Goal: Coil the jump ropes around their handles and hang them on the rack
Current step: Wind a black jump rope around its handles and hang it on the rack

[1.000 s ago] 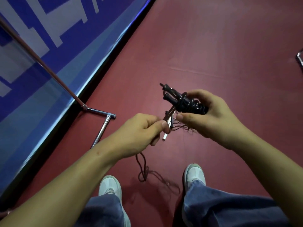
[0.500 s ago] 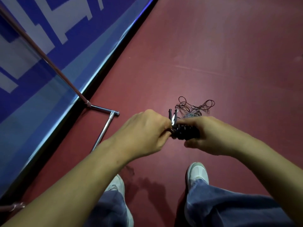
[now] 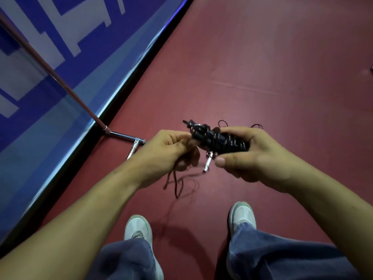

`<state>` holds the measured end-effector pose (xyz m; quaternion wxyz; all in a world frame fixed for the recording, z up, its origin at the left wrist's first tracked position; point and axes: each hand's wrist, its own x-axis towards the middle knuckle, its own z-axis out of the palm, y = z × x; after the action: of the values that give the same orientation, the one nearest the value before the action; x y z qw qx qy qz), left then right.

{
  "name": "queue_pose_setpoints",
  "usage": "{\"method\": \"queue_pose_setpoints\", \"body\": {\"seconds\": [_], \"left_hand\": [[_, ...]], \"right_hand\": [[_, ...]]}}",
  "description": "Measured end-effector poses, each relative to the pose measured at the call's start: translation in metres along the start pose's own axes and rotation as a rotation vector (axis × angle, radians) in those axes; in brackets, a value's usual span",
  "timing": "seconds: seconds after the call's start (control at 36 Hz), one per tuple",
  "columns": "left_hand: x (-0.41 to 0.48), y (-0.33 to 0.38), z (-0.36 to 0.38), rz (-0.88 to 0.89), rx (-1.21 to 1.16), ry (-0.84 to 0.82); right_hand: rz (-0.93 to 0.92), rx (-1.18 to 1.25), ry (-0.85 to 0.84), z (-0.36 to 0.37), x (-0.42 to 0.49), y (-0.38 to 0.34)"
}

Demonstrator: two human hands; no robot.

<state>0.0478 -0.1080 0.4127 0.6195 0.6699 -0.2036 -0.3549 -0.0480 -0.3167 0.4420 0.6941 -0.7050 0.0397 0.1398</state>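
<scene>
observed: a person stands on the red floor (image 3: pixel 262 67) with both hands raised in front of the body. the grip of the right hand (image 3: pixel 252 156) is clenched round the black handles (image 3: pixel 196 129), which lie paired and carry many turns of dark cord (image 3: pixel 228 141); the bare tips point toward ten o'clock. the left hand (image 3: pixel 167 152), just beside the bundle at nine o'clock, pinches the cord close to those tips. the loose tail (image 3: pixel 176 184) hangs from that hand toward six o'clock; whether it reaches the floor i cannot tell. a small silver fitting (image 3: pixel 207 163) dangles under the bundle. the chrome rack foot (image 3: pixel 121 135) stands at nine o'clock, near a blue wall panel (image 3: pixel 60 118).

assessment: coiling is well advanced, hanging not begun. the cord looks thin, light and limp, apt to spring loose or tangle if tension drops. the handles look rigid and are the sound place to hold, thumb over the last turns
</scene>
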Motion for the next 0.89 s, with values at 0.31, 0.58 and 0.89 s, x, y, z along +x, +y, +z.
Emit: {"method": "queue_pose_setpoints", "body": {"seconds": [0.31, 0.58, 0.89], "left_hand": [[0.000, 0.012, 0.021, 0.035, 0.444, 0.100], [0.001, 0.011, 0.032, 0.029, 0.486, 0.305], [0.002, 0.012, 0.037, 0.032, 0.524, 0.329]], "right_hand": [[-0.068, -0.206, 0.263, 0.014, 0.010, 0.008], [-0.109, -0.580, 0.311, 0.018, 0.011, 0.017], [-0.176, -0.614, 0.327, 0.018, 0.011, 0.012]]}}
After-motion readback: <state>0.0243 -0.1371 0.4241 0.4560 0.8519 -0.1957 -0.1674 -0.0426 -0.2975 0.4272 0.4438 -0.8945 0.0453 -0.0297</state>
